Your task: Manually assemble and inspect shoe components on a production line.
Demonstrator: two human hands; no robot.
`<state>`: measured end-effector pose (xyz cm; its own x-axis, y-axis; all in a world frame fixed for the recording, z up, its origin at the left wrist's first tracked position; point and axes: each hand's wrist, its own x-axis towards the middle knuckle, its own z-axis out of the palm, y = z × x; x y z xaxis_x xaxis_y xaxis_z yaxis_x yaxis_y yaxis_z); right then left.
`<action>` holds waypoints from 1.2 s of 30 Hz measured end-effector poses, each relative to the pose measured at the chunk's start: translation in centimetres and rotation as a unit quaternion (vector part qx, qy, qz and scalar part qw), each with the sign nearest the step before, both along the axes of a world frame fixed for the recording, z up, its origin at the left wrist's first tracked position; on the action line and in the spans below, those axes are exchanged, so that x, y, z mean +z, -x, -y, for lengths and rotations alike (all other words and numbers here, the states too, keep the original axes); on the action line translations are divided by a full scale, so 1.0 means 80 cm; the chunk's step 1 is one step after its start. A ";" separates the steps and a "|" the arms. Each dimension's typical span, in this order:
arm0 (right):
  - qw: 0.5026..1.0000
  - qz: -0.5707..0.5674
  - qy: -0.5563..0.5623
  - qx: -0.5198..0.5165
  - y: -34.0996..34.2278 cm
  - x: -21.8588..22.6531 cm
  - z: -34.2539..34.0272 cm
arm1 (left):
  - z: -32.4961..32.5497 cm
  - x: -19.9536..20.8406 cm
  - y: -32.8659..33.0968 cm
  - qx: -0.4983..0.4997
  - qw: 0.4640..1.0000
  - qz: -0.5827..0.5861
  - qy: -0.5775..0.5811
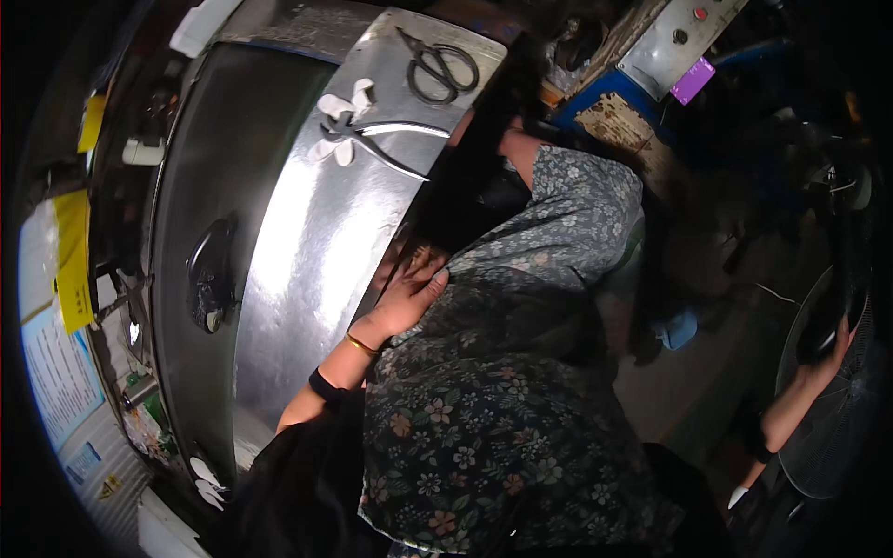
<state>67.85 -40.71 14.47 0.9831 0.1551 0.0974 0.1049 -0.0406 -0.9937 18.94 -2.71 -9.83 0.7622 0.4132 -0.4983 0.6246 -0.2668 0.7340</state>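
Note:
My left hand [405, 299] lies with fingers stretched out on the dark flowered cloth [484, 400] over my lap, close to the edge of a shiny metal worktop [307, 270]. It holds nothing. Far out to the right, my right hand [840, 352] has its fingers at a dark glossy object [819, 342], seemingly gripped; its kind is lost in the gloom. On the worktop lie silver-handled cutting pliers [372, 138], black-handled scissors [439, 73] and several small white pieces [337, 104] around the pliers' jaws.
Left of the worktop runs a dark conveyor-like belt [200, 167], carrying a black glossy shoe-shaped item [212, 276]. A round fan guard [823, 437] stands behind my right hand. At the upper right is a control box [679, 42] with a red button. A light-blue scrap [676, 330] lies on the floor.

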 end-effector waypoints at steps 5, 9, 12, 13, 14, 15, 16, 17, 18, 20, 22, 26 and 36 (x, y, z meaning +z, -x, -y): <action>0.982 -0.154 -0.091 0.053 0.010 0.009 0.001 | -0.020 0.002 -0.012 0.102 0.933 -0.064 0.340; 0.956 -0.231 -0.120 0.136 0.042 -0.035 -0.064 | -0.025 -0.003 -0.030 0.212 0.840 -0.108 0.488; 0.955 -0.242 -0.040 0.169 0.074 -0.114 -0.132 | -0.024 -0.011 -0.049 0.204 0.874 -0.114 0.427; 0.948 -0.256 -0.015 0.189 0.086 -0.143 -0.152 | -0.025 -0.014 -0.056 0.221 0.869 -0.142 0.419; 0.940 -0.268 0.006 0.211 0.093 -0.167 -0.169 | -0.024 -0.015 -0.060 0.196 0.878 -0.128 0.417; 0.934 -0.277 0.022 0.227 0.105 -0.191 -0.185 | -0.025 -0.017 -0.064 0.189 0.884 -0.131 0.407; 0.927 -0.287 0.034 0.241 0.114 -0.211 -0.199 | -0.024 -0.016 -0.066 0.223 0.856 -0.116 0.453; 0.920 -0.296 0.044 0.252 0.120 -0.229 -0.210 | -0.024 -0.017 -0.068 0.215 0.853 -0.128 0.458; 0.915 -0.305 0.051 0.261 0.125 -0.245 -0.221 | -0.024 -0.017 -0.068 0.257 0.833 -0.142 0.469; 0.905 -0.321 0.060 0.272 0.128 -0.267 -0.235 | -0.025 -0.017 -0.069 0.301 0.809 -0.162 0.479; 0.900 -0.334 0.066 0.272 0.133 -0.278 -0.242 | -0.026 -0.018 -0.069 0.273 0.808 -0.168 0.493; 0.898 -0.360 0.072 0.244 0.149 -0.282 -0.236 | -0.029 -0.019 -0.075 0.258 0.801 -0.230 0.489; 0.896 -0.392 0.073 0.195 0.160 -0.291 -0.216 | -0.029 -0.024 -0.069 0.268 0.825 -0.244 0.433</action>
